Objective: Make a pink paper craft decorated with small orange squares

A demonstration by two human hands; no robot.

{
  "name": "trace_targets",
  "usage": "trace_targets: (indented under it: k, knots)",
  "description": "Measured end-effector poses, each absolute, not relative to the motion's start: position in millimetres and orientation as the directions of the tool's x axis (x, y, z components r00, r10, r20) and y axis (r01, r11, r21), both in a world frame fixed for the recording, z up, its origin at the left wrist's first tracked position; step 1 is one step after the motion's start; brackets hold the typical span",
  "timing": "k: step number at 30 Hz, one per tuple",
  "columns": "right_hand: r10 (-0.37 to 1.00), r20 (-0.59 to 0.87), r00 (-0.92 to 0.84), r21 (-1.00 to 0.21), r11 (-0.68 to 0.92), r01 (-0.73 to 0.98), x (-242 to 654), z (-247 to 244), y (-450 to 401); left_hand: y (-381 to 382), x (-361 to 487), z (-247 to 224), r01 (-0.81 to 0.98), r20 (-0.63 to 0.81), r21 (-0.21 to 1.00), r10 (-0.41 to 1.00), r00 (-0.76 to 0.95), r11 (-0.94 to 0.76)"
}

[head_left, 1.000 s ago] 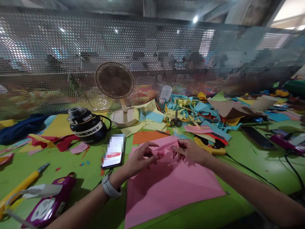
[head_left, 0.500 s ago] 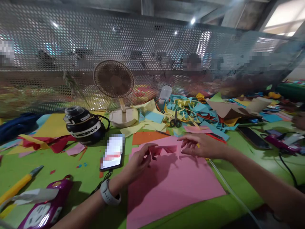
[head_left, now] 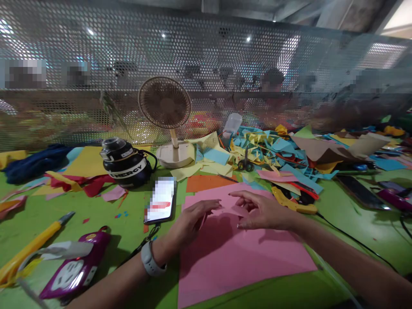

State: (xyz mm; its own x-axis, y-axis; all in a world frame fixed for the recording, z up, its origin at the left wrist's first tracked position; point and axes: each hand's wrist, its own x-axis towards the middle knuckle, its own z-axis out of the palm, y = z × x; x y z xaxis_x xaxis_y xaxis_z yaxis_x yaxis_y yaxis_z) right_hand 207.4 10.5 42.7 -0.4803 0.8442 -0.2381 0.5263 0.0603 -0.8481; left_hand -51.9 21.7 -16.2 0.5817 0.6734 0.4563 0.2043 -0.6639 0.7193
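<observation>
A large pink sheet (head_left: 244, 262) lies on the green table, with a smaller pink paper piece (head_left: 227, 210) on its upper part, partly covered by my fingers. My left hand (head_left: 196, 219), with a pale watch (head_left: 151, 259) at the wrist, is at the left side of that piece; what its curved fingers hold, if anything, is hidden. My right hand (head_left: 262, 210) hovers at the right side of the piece, thumb and fingers apart, and nothing shows between them.
A phone (head_left: 161, 199), a black bottle (head_left: 125, 165) and a small fan (head_left: 165, 105) stand or lie beyond my left hand. Purple glue gun (head_left: 77, 266) at lower left; yellow glue gun (head_left: 292, 204) near my right forearm. Paper scraps (head_left: 273, 148) pile behind.
The view has shifted, so objects sit further right. The folded pink piece, standing open between my hands before, now looks lower and flatter. The yellow glue gun shows more fully.
</observation>
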Motion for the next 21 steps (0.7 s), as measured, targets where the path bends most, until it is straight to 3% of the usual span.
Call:
trace_targets:
  k: [2,5,10,12,14,17,21]
  knots:
    - [0.803,-0.285,-0.523,-0.93,-0.1,0.353,204,40,11,22,-53,-14,0.209,0.441,0.728,0.68,0.586,-0.653]
    - [0.795,-0.316,-0.518,-0.949,-0.273,0.159,196,36,12,22,-53,-13,0.206,0.423,0.747,0.691,0.586,-0.632]
    - [0.745,-0.412,-0.525,-0.886,-0.461,0.043,185,31,10,22,-51,-11,0.12,0.376,0.866,0.788,0.487,-0.486]
    - [0.757,-0.407,-0.511,-0.886,-0.462,0.021,179,29,7,22,-48,-10,0.017,0.281,0.948,0.862,0.422,-0.318]
    - [0.816,-0.368,-0.446,-0.907,-0.42,-0.019,173,26,3,23,-45,-11,-0.08,0.095,0.994,0.929,0.358,-0.071]
    - [0.919,-0.278,-0.281,-0.95,-0.306,-0.06,167,19,-1,24,-41,-14,-0.14,-0.166,0.967,0.944,0.286,0.213]
    - [0.959,-0.228,-0.167,-0.963,-0.247,-0.108,167,7,-5,20,-38,-14,-0.204,-0.219,0.942,0.948,0.23,0.267]
